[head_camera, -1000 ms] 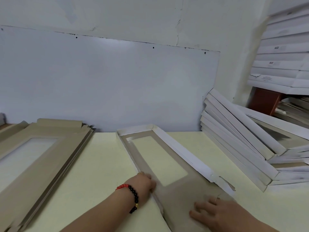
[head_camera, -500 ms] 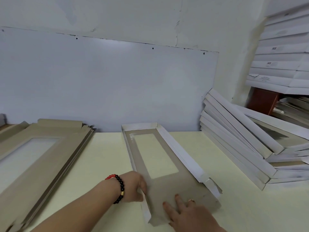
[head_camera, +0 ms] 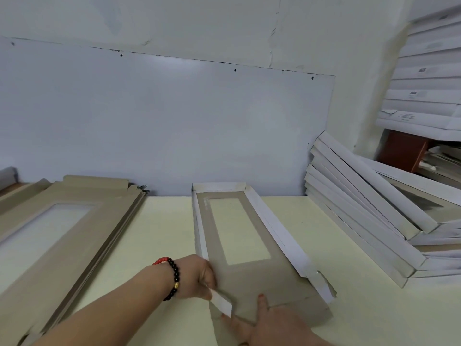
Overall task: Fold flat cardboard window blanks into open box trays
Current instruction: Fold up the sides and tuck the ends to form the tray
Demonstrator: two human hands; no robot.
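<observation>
Pale yellow tabletop (head_camera: 162,236) carries everything. Stack of flat brown cardboard window blanks (head_camera: 57,236) waits left as supply; leaning pile of finished white trays (head_camera: 369,221) sits right as output. Half-folded brown window tray (head_camera: 249,245) lies centre, far walls up. Left hand (head_camera: 197,278) pinches the near-left wall, apparently raising it. Right hand (head_camera: 274,323), fingers straight, pins the base flat.

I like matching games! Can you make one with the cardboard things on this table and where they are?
Things:
1. flat brown blanks
2. half-folded tray
3. finished white trays
4. beaded bracelet

Places:
A. leaning in a pile on the right
B. on the left wrist
C. stacked on the table's left
D. in the middle, under both hands

Pairs: 1-C, 2-D, 3-A, 4-B
</observation>
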